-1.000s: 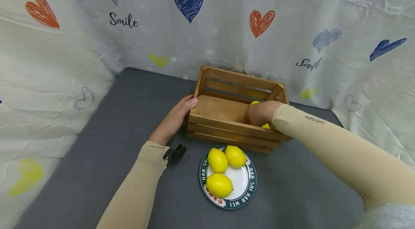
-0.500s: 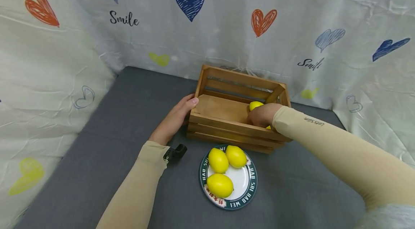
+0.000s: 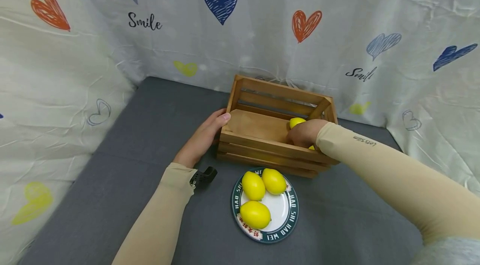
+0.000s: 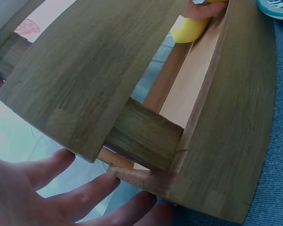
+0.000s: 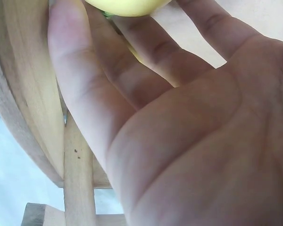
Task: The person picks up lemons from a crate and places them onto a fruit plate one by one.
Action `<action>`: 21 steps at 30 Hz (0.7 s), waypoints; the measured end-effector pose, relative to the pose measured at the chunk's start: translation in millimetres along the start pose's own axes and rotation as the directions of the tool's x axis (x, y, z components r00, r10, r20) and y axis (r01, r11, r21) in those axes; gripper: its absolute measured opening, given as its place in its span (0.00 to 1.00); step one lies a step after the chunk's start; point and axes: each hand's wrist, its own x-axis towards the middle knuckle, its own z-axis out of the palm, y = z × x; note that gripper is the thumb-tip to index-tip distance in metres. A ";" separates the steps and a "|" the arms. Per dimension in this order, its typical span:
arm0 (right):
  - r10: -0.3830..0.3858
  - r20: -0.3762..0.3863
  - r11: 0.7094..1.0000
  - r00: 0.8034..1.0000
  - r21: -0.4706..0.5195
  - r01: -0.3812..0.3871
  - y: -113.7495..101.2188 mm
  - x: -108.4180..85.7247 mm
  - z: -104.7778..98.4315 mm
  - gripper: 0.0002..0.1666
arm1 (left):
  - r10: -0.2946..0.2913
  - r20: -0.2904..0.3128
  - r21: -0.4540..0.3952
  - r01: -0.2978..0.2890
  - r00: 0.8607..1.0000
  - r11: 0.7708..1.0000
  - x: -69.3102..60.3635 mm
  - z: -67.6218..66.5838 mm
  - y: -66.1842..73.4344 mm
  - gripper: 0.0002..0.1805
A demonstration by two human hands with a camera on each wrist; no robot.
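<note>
My left hand (image 3: 204,135) touches the left end of a wooden slatted crate (image 3: 258,125), its thumb at the rim. In the left wrist view, the fingertips of my left hand (image 4: 80,193) rest against the crate's end boards. Deep in the crate's right part is my right hand (image 3: 304,132), its fingertips hidden in the head view. A yellow lemon (image 5: 129,5) sits at the fingers of my right hand (image 5: 174,127), which hold it. Behind that hand another lemon (image 3: 297,122) shows, and a yellow bit (image 3: 311,147) peeks out below the wrist.
In front of the crate, a green-rimmed white plate (image 3: 279,215) bears three lemons (image 3: 255,215). A grey cloth (image 3: 131,152) covers the table. White curtains (image 3: 262,48) with printed hearts hang close behind the crate.
The right hand has shifted slightly to the right inside the crate, and the lemon behind it shows more. The left hand keeps its place on the crate.
</note>
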 end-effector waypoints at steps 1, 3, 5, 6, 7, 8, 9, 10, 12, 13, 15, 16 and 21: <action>0.001 0.000 1.000 1.000 0.006 -0.001 0.0 -0.5 -0.9 0.16 | 0.000 -0.001 0.000 0.000 1.000 1.000 -0.2 -0.1 0.1 0.47; -0.004 -0.006 1.000 1.000 0.014 0.004 0.1 -2.0 -3.3 0.15 | 0.000 -0.002 0.002 0.000 1.000 1.000 -0.3 -0.1 0.3 0.47; 0.000 -0.026 1.000 1.000 0.028 0.000 0.3 -5.1 -6.2 0.16 | -0.001 -0.003 0.002 0.001 1.000 1.000 -0.6 -0.1 0.4 0.47; 0.010 -0.037 0.999 0.999 0.050 -0.008 1.0 -6.3 -7.7 0.16 | -0.002 -0.004 0.002 0.002 1.000 1.000 -0.6 0.0 0.3 0.47; 0.018 -0.055 0.997 0.998 0.075 -0.014 1.9 -9.2 -9.4 0.17 | -0.003 -0.004 0.000 0.003 1.000 1.000 -0.7 0.4 0.9 0.47; 0.025 -0.075 0.995 0.997 0.102 -0.017 3.1 -12.0 -11.1 0.17 | -0.005 -0.004 0.000 0.005 1.000 1.000 -0.6 0.8 1.3 0.47; 0.036 -0.096 0.991 0.995 0.136 -0.022 4.1 -15.4 -12.8 0.19 | -0.006 -0.005 -0.003 0.006 1.000 1.000 -0.8 0.9 1.7 0.47; 0.045 -0.123 0.986 0.991 0.162 -0.025 4.7 -18.7 -14.4 0.20 | -0.008 -0.007 -0.006 0.008 1.000 1.000 -0.8 0.8 1.8 0.47; 0.045 -0.177 0.980 0.983 0.199 -0.009 5.5 -25.7 -17.2 0.23 | -0.010 -0.010 -0.009 0.010 1.000 1.000 -0.9 0.2 1.7 0.47; 0.040 -0.209 0.979 0.977 0.203 0.004 5.7 -30.0 -18.3 0.23 | -0.012 -0.012 -0.009 0.012 1.000 1.000 -1.0 -0.1 1.6 0.47; 0.030 -0.269 0.980 0.963 0.200 0.026 6.1 -38.5 -19.5 0.25 | -0.012 -0.015 -0.004 0.012 1.000 1.000 -0.8 -0.7 1.1 0.47; 0.023 -0.299 0.981 0.954 0.192 0.036 6.5 -43.0 -19.8 0.26 | -0.013 -0.016 0.001 0.013 1.000 1.000 -0.7 -0.9 0.8 0.47; -0.012 -0.415 0.982 0.910 0.168 0.089 12.4 -67.3 -18.9 0.27 | -0.014 -0.012 0.018 0.015 1.000 1.000 0.6 -0.9 -0.7 0.48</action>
